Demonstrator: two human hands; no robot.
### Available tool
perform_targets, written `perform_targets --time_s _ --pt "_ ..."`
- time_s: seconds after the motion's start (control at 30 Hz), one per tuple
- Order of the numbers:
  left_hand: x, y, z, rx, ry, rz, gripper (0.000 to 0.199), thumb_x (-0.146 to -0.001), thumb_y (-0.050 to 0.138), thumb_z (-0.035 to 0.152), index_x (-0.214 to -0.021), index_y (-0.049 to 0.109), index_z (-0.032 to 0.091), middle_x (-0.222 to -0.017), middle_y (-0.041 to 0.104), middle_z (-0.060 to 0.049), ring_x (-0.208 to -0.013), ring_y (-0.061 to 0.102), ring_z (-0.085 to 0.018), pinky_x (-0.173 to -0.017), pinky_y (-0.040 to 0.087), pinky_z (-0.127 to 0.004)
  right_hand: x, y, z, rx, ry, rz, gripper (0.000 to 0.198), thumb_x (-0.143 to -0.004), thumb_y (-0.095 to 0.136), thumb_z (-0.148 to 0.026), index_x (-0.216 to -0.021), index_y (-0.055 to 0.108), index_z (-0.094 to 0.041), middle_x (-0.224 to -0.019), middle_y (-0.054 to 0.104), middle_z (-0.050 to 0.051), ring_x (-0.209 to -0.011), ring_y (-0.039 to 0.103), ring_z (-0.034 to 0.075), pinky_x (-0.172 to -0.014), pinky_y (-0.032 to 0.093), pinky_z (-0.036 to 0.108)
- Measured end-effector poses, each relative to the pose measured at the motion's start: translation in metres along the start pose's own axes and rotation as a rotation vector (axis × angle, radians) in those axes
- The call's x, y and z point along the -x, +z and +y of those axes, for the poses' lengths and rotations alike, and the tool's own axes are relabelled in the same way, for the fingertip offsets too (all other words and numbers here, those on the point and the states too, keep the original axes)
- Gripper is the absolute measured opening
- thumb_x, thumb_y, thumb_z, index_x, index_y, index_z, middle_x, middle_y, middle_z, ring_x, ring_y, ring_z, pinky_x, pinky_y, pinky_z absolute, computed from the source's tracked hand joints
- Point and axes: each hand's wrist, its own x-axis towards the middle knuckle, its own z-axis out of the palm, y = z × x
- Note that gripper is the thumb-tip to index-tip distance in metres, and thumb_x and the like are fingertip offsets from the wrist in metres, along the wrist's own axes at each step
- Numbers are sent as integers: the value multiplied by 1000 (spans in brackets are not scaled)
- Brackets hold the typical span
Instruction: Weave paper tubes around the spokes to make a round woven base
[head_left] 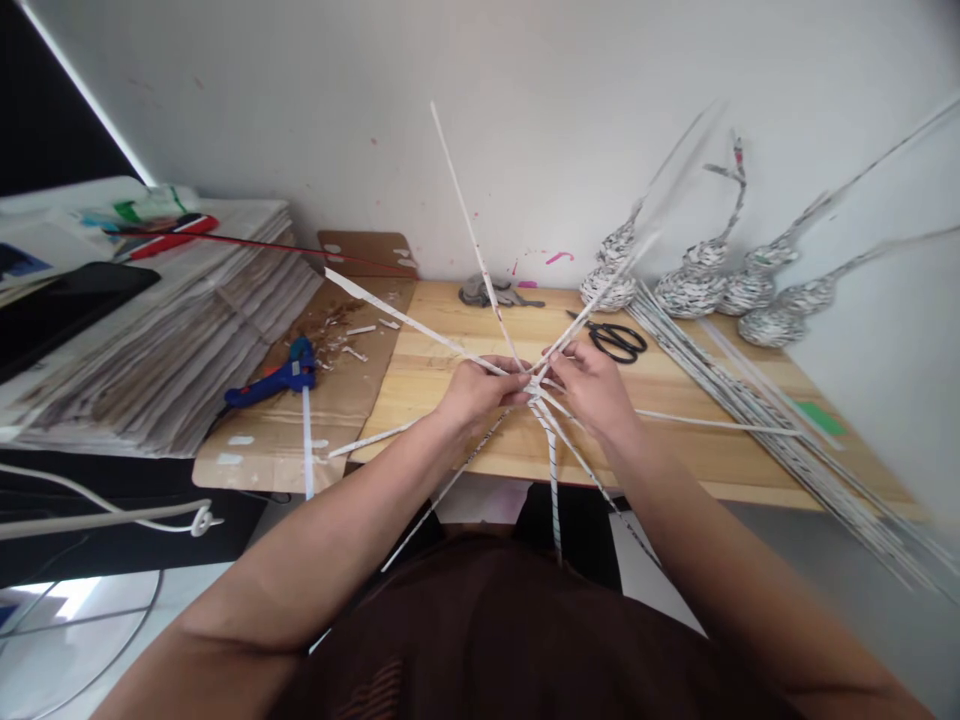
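Note:
Several rolled paper strips [555, 470] cross at one point in front of me and fan out in all directions like spokes. My left hand [484, 388] pinches the strips just left of the crossing. On the right side, my right hand [589, 380] grips a strip that slants up toward the wall, with thumb and fingertips close to the crossing. Both hands are above the front part of the wooden table [420, 375]. My fingers partly hide how the strips overlap in the middle.
Black scissors [619, 340] and a grey cloth [495, 292] lie behind my hands. Woven paper gourd shapes [690, 290] and a bundle of paper rolls [742, 405] are at right. At left are a blue glue gun [281, 378], cardboard [360, 390] and a newspaper stack [255, 290].

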Motion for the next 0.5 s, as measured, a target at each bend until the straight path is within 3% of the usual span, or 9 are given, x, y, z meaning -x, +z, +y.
perform_targets --time_s 0.1,0.23,0.4,0.5 --pt "-1 0 -1 -10 -10 11 12 -63 80 5 -66 69 9 -70 69 -5 -65 65 -12 -64 56 -22 -2 -7 3 191 -5 58 23 -75 69 -39 -83 57 -20 -72 68 3 -67 66 19 -67 55 36" --pt "-2 2 -1 -32 -28 26 10 -65 78 4 -66 70 9 -65 67 -3 -60 62 -9 -61 54 -21 4 -14 3 556 -219 128 21 -73 72 -37 -75 61 -20 -73 68 3 -67 64 19 -66 51 33" --pt "-2 5 -1 -43 -51 59 12 -68 76 3 -61 68 9 -60 65 -3 -56 61 -8 -60 53 -21 16 -12 1 505 -285 -84 15 -78 67 -27 -90 68 -19 -90 72 6 -79 67 18 -71 52 31" --pt "-3 6 -2 -47 -67 81 14 -69 76 3 -60 67 9 -60 64 -3 -55 61 -9 -59 53 -22 19 -11 2 528 -296 -85 13 -80 67 -29 -87 69 -19 -87 72 5 -76 66 18 -69 51 29"
